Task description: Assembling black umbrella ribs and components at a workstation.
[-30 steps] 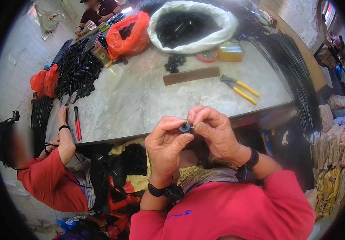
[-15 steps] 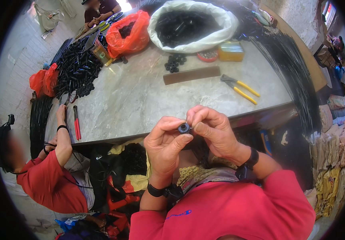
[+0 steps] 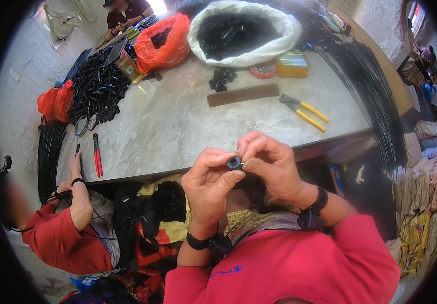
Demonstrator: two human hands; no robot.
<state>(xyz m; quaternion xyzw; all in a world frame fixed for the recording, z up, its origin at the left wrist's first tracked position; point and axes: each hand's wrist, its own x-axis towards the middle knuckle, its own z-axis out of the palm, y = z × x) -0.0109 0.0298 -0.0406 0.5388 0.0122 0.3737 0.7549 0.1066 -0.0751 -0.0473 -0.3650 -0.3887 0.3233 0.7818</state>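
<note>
Black ring [image 3: 233, 163] pinched in left hand [image 3: 206, 177], right hand [image 3: 273, 166] pinching thin metal bit [image 3: 242, 163] against it, near desk [image 3: 168, 131]

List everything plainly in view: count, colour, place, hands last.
Table: 1, grey, ahead
Round part: 1, dark, picture centre
Flat bar: 1, brown, mid-table
Pliers: 1, yellow-handled, right of the bar
Long-handled tool: 1, red, table's left
Sack: 1, white, far side
Plastic bags: at least 2, red, left of the sack
Loose pieces: many, black, heaped left, some behind the bar
Dish: 1, red-rimmed, front of the sack
Box: 1, amber, right of the dish
Rods: many, black, along table's right edge
Other people: 2, red-topped and dark-topped, left side
Left hand: 1, bare, holding the round part
Right hand: 1, bare, beside the round part
</note>
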